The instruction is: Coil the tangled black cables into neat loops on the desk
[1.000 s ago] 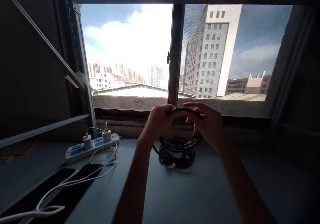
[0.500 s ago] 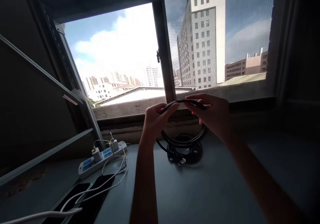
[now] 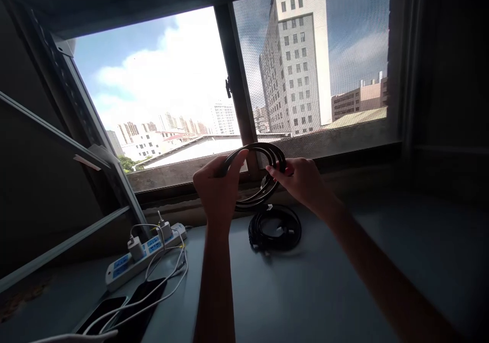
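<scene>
A black cable (image 3: 263, 147) wound into a loose ring hangs in the air between my two hands, in front of the window sill. My left hand (image 3: 219, 182) is closed around the ring's left side, thumb on top. On its right side, my right hand (image 3: 300, 177) pinches the strands between thumb and fingers. Below the ring, a second coil of black cable (image 3: 294, 238) lies on the blue-grey tabletop (image 3: 275, 297), with pale connector ends showing in its middle. Neither hand touches that coil.
On the left stands a white power strip (image 3: 114, 279) with two plugged-in chargers and white cords (image 3: 168, 289). Dark flat devices (image 3: 147, 302) lie in front of it. A metal frame (image 3: 132, 192) rises beside the window; the window's dark frame (image 3: 244, 98) runs behind my hands.
The held ring has tilted and shifted left. My right hand has slid from its top down to its right side. The view has turned slightly right.
</scene>
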### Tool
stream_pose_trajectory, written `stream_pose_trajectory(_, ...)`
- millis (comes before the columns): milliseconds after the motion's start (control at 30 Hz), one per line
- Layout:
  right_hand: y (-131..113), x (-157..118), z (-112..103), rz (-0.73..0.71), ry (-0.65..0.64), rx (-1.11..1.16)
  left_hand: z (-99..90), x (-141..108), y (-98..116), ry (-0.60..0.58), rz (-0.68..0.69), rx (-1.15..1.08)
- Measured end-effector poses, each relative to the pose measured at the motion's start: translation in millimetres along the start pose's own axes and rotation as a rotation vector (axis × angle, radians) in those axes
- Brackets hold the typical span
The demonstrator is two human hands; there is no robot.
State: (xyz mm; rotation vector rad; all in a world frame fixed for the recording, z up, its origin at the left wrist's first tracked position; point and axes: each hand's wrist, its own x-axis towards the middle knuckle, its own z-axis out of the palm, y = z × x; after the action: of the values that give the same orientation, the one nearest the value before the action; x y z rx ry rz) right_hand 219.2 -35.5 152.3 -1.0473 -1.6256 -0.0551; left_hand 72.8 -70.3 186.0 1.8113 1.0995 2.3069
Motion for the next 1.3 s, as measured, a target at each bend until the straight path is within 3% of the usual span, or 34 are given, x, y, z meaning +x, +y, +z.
stream_pose_trajectory(167, -11.8, -3.4, -13.5, -0.067, 0.125, -0.019, 1.1, -3.5, 6.7, 0.029, 0.035, -0.035)
stream_pose_trajectory(333, -19.3, -6.5, -19.3, -0.058, 0.247, -0.035, 2.9, -5.0, 2.9, -0.051, 0.008, -0.165)
stream_pose_trajectory(600, -41.3, -18.8, -15.1, 0.018, 0.256, 0.299, 1.4, -4.3, -8.5, -0.035, 0.011, -0.21)
stream_pose_trajectory(800, -56.6, -26.8, -16.5, 0.017, 0.148, 0.467, 2.4, -4.4, -8.0, -0.038, -0.074, -0.31)
stream_pose_trajectory(900, -56.6, -26.6, -17.6, 0.004, 0.118, 0.5, 3.1, -5.7, -5.3, 0.017, -0.067, -0.294)
stream_pose_trajectory(1100, -54.7, -27.1, -21.2, -0.043, -0.043, 0.462, 1.8, -9.5, 2.7, 0.247, -0.06, -0.33)
stream_pose_trajectory(1300, -57.1, -28.1, -24.8, -0.192, 0.012, 0.273, -4.2, -5.4, 16.0, 0.315, -0.132, -0.379)
